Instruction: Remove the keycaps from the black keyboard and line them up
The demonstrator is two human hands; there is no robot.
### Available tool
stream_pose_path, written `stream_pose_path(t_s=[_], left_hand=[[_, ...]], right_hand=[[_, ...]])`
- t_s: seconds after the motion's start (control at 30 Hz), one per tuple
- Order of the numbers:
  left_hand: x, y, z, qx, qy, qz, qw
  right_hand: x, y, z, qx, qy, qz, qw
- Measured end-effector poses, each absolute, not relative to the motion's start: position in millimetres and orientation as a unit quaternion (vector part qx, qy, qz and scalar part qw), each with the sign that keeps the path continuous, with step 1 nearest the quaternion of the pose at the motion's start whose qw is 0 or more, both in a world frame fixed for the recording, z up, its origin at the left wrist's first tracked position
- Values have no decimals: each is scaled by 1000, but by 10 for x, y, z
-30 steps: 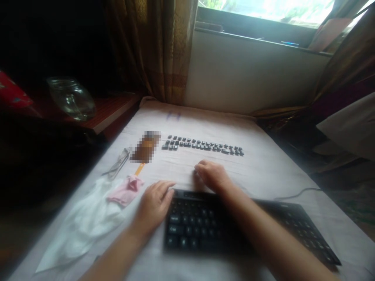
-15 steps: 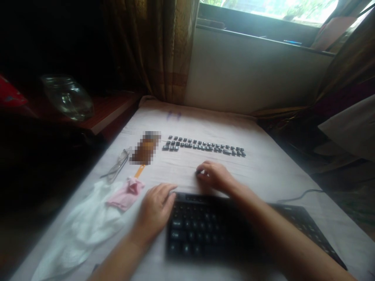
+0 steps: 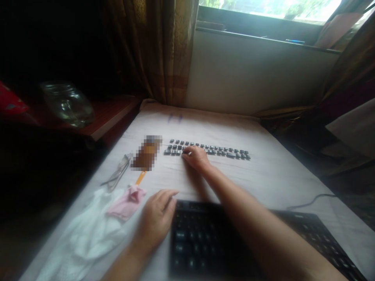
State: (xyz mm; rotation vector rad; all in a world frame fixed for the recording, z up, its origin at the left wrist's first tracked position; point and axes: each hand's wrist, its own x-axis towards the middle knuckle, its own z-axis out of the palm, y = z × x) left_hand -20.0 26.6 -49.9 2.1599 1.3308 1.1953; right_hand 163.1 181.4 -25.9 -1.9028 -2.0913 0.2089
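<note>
A black keyboard [image 3: 202, 238] lies on the white-covered surface, its middle hidden under my right forearm. My left hand [image 3: 157, 212] rests by its upper left corner, fingers stretched out and thumb against the edge. Beyond the keyboard, loose black keycaps [image 3: 231, 155] are laid out in rows. My right hand [image 3: 197, 157] is over the left part of these rows, thumb and fingers pinched together on a small dark keycap [image 3: 183, 153] at the nearest row. The fingers mostly cover that keycap, and the hand hides part of the rows behind it.
Left of the rows are a blurred-out brown item [image 3: 146, 154], an orange strip [image 3: 141, 178] and eyeglasses [image 3: 118, 171]. A pink cloth [image 3: 127, 205] lies on a white cloth [image 3: 90, 226]. A glass jar [image 3: 68, 105] stands on a wooden shelf [image 3: 117, 113]. A cable [image 3: 312, 201] runs off right.
My right hand has moved forward and left, from just above the keyboard to the keycap rows, with the dark keycap in its pinch. My left hand stays by the keyboard's corner.
</note>
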Motion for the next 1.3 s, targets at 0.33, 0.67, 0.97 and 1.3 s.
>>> stream_pose_path(t_s=[0.33,0.67,0.97,1.3], left_hand=[[-188,256,-467,760,476,411,166],[-187,249,-481,760,472,417,160],[-195,247,-498,766,474,404,156],[-191,245,-489,766,475,401,163]], right_hand=[[1599,1866,-246,-649,-746,78,127],[1525,1802,-211,-649,-750,68,109],[1526,1798,-193,-644,-756,68,96],[1541,1781,-162,-643,-758,63,89]])
